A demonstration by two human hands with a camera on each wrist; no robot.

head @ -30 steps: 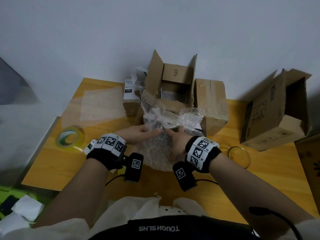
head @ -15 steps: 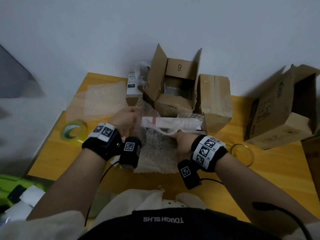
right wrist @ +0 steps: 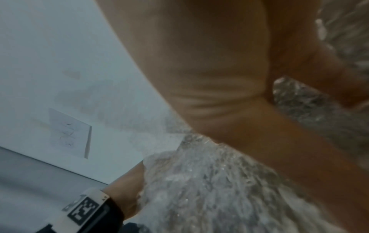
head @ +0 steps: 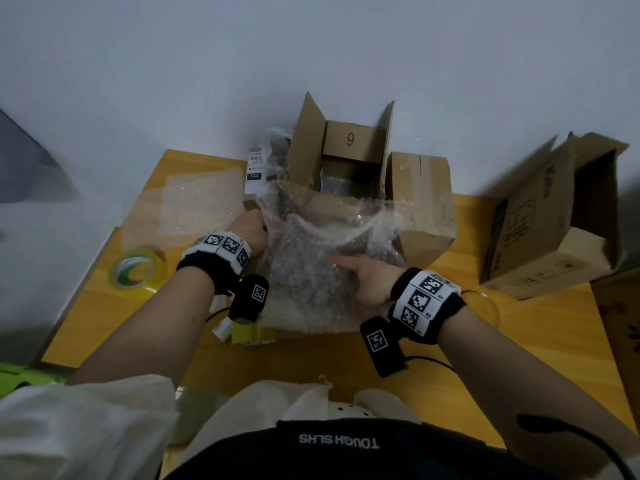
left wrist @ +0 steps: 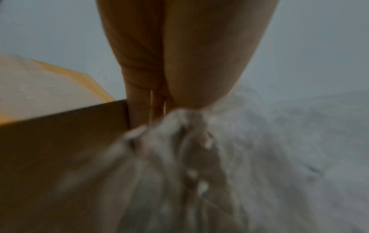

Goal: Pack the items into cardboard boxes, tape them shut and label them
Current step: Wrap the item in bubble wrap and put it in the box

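An orange wooden table is set against a pale wall. On it, the bubble wrap is pinched at its edge by the left hand, before the open cardboard box. The bunched pinch is confirmed only from the left wrist. The right hand lies on the wrap; its grip cannot be determined. A tape roll sits near the left edge.

"9" on box flap; "122" on label
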